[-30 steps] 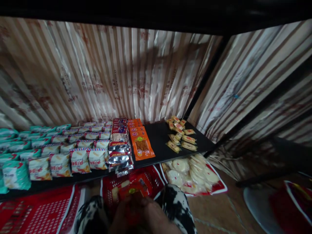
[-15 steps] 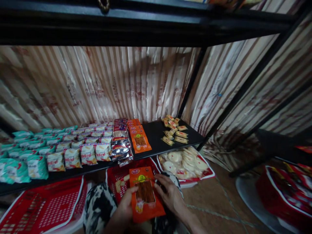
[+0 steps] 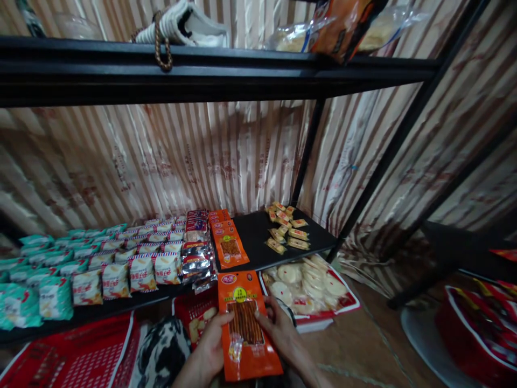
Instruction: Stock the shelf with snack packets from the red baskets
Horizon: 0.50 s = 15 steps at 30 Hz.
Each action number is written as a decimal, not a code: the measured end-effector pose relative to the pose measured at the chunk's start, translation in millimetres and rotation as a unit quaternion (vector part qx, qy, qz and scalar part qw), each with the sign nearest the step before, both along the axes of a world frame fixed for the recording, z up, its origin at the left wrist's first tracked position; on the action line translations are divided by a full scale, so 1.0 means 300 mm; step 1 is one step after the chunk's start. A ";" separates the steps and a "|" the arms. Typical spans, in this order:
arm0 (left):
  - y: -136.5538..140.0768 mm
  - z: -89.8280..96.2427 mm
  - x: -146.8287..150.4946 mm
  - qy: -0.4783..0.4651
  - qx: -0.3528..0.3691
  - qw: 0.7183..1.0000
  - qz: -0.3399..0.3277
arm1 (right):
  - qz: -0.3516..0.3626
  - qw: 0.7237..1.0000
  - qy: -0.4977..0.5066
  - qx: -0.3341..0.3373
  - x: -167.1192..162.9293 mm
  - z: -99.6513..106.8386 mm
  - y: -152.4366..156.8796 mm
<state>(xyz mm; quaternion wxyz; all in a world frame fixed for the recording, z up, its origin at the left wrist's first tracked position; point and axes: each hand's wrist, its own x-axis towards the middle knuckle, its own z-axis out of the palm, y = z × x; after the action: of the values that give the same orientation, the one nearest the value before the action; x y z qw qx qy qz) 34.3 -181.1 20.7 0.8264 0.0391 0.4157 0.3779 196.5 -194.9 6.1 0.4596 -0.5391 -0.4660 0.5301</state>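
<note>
Between both hands I hold an orange snack packet (image 3: 246, 323) upright, its window showing brown sticks. My left hand (image 3: 212, 345) grips its left edge, thumb on the front. My right hand (image 3: 280, 334) grips the right edge the same way, with the fingers behind partly hidden. Just beyond, similar orange packets (image 3: 230, 245) lie in an overlapping row on the black shelf (image 3: 254, 229). Left of that row are dark red and silver packets (image 3: 197, 248). Small yellow wrapped snacks (image 3: 286, 226) lie loosely on the shelf's right part.
White snack bags (image 3: 115, 277) and teal bags (image 3: 55, 296) fill the shelf's left side. Below stand a red basket (image 3: 97, 350), another red basket (image 3: 183, 312) and a basket of round pale crackers (image 3: 311, 285). An upper shelf bar (image 3: 242, 64) crosses above; a red tub (image 3: 464, 328) stands right.
The view has tilted up, showing more of the upper shelf. My right hand has closed on the packet's right edge, and the packet has come up closer to the shelf's front edge.
</note>
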 end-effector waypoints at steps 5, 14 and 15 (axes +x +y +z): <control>0.044 -0.020 0.052 0.070 0.006 0.997 0.031 | -0.029 0.998 -0.048 0.001 0.022 -0.047 0.036; 0.156 -0.016 0.166 0.167 0.090 0.977 0.100 | -0.054 0.971 -0.230 0.028 0.103 -0.083 0.166; 0.175 -0.014 0.172 0.193 0.095 0.972 0.092 | -0.058 0.969 -0.238 0.031 0.113 -0.084 0.185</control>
<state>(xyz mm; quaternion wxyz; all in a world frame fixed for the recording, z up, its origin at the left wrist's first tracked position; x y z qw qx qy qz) 85.9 -128.8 16.7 0.6847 0.1507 0.5313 0.4756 230.2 -139.2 -19.1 0.3814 -0.6614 -0.5463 0.3444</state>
